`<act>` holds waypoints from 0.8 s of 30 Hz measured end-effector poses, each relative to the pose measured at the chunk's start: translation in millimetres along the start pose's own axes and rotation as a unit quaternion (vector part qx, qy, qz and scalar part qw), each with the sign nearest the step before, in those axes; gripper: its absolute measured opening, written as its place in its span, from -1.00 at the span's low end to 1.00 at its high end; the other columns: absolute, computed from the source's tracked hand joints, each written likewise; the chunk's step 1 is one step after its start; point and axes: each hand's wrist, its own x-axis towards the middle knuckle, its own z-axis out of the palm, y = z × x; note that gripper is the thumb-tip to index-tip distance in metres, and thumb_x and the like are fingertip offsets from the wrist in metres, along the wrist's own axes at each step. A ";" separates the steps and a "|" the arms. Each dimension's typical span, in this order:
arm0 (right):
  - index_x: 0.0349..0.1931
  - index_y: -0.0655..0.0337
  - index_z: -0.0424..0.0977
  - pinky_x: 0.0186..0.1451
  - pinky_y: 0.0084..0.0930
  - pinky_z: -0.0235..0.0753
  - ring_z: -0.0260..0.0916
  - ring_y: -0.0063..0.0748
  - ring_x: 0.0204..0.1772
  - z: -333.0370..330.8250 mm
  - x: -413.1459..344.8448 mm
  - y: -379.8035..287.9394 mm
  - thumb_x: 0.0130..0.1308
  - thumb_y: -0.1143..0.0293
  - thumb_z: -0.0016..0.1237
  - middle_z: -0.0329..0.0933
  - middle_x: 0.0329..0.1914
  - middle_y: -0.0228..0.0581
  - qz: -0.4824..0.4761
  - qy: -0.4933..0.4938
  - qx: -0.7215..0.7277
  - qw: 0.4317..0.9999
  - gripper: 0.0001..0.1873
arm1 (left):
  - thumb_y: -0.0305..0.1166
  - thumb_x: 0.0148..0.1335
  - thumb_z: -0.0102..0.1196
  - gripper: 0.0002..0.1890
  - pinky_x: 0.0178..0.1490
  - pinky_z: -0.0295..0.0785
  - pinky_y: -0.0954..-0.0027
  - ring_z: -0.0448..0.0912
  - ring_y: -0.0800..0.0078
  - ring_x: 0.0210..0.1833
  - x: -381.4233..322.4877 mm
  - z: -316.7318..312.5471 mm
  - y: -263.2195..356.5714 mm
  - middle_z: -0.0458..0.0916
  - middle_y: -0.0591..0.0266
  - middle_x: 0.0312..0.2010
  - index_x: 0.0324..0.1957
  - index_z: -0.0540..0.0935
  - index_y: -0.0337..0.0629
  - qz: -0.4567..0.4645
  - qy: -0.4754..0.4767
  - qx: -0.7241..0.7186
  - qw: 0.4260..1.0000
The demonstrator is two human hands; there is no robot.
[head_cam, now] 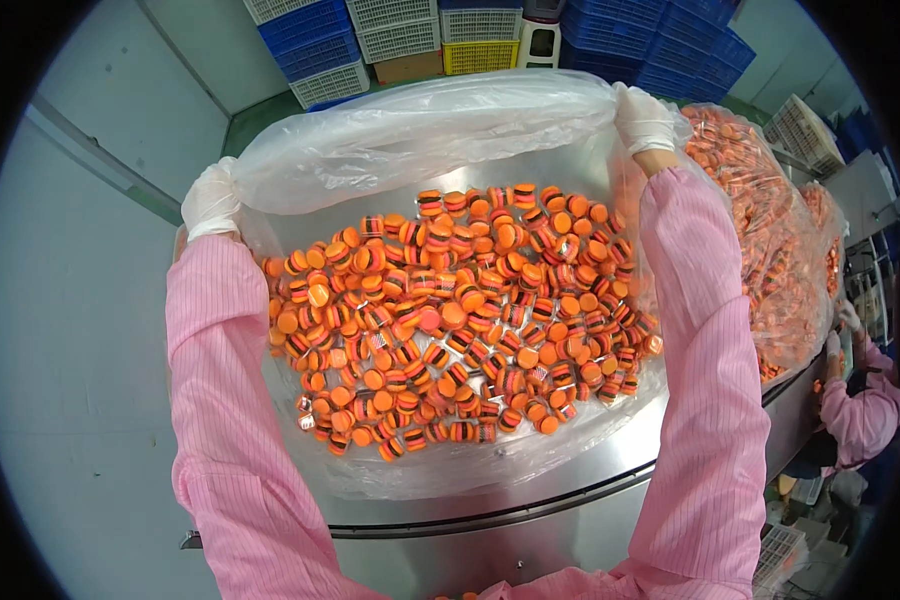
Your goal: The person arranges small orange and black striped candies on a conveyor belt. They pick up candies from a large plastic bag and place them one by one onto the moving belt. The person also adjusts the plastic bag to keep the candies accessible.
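Both of my hands wear white gloves and grip the far edge of a large clear plastic bag (435, 135), stretched wide between them. My left hand (211, 199) is closed on the bag at the upper left; my right hand (643, 120) is closed on it at the upper right. Between my forearms, many small wrapped burger-shaped candies (450, 315), orange with dark and pink layers, lie spread in the bag over a metal table (607, 450). The bag's near part lies flat below them.
At the right, big clear bags full of the same candies (772, 240) stand on the table. Beyond the table are stacked blue crates (607, 34), white crates (397, 37) and a yellow crate (480, 57). A co-worker in pink (862, 412) is at the far right.
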 end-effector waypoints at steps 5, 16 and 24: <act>-0.33 0.17 0.42 -0.22 -0.18 0.46 0.47 -0.04 -0.21 -11.7 17.2 2.8 0.19 0.38 -0.33 0.51 -0.31 -0.07 0.017 0.029 -0.018 0.999 -0.80 | -0.23 0.17 -0.18 -0.78 -0.11 0.41 0.20 0.51 0.16 -0.13 10.9 -8.7 -1.5 0.54 0.16 -0.24 -0.22 0.50 0.03 -0.029 0.043 -0.012 0.999; -0.32 0.32 0.46 -0.15 -0.22 0.42 0.42 0.05 -0.15 -6.1 28.8 16.4 0.17 0.31 -0.28 0.48 -0.28 0.10 0.018 -0.034 0.064 0.997 -0.71 | -0.19 0.17 -0.08 -0.70 -0.17 0.35 0.36 0.52 0.29 -0.26 29.8 38.4 -31.5 0.58 0.18 -0.30 -0.21 0.56 -0.19 -0.004 0.003 -0.409 0.913; -0.24 0.29 0.42 -0.13 -0.48 0.34 0.38 -0.28 -0.26 31.3 7.7 37.3 0.18 0.28 -0.13 0.48 -0.37 -0.13 -0.052 -0.078 0.591 0.801 -0.74 | -0.28 0.11 0.06 -0.66 -0.09 0.36 0.43 0.47 0.49 -0.18 0.8 30.7 -13.3 0.55 0.24 -0.21 -0.09 0.51 -0.25 0.034 -0.164 -0.554 0.815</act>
